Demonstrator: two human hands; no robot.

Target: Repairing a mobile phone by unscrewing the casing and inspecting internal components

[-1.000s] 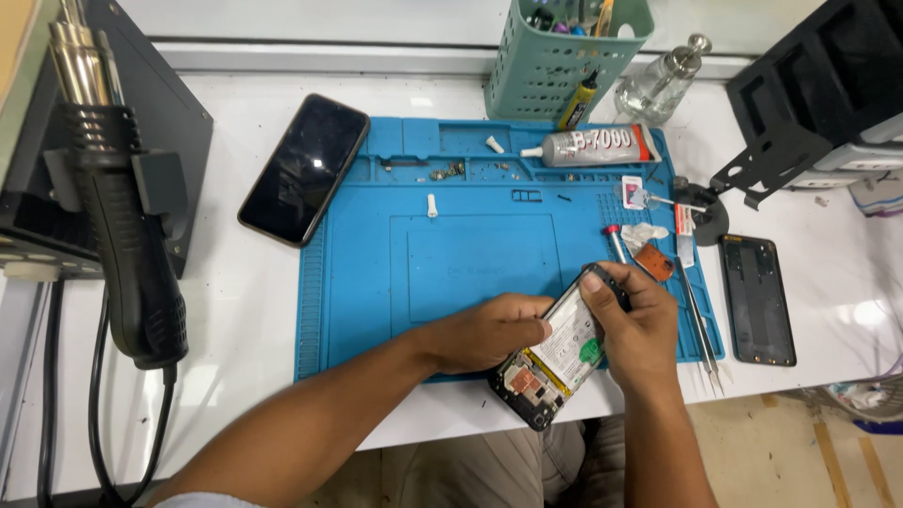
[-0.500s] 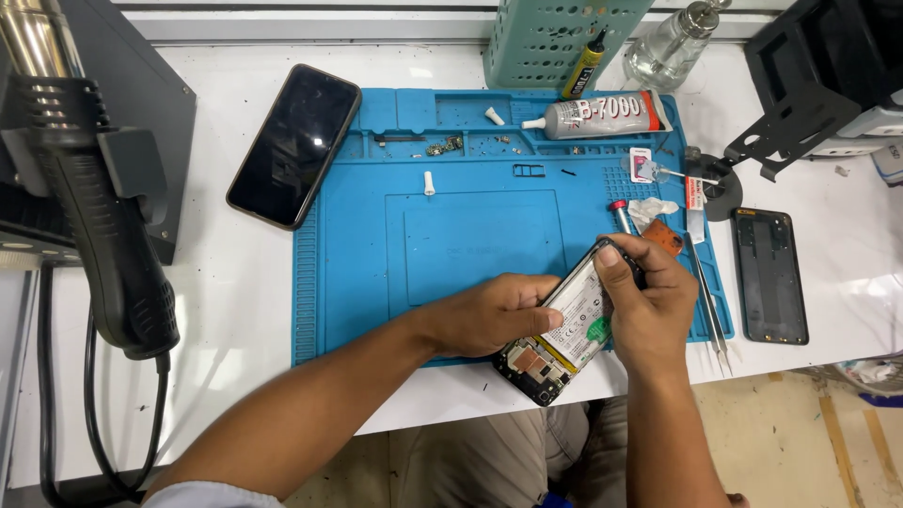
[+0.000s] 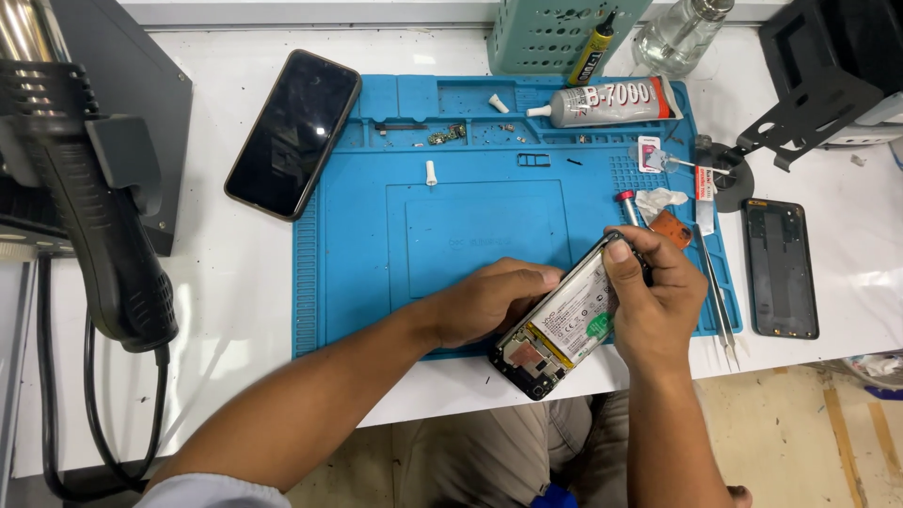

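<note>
Your left hand (image 3: 494,301) still clamps the opened phone (image 3: 564,320); your right hand (image 3: 654,301), fingers pinched at its top edge, has barely shifted, so prying continues.

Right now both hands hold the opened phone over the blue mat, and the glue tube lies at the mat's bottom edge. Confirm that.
Not quite. The glue tube lies along the top edge of the blue mat, not the bottom, as the head view shows. The rest holds: the left hand and right hand hold the opened phone over the mat.
</note>
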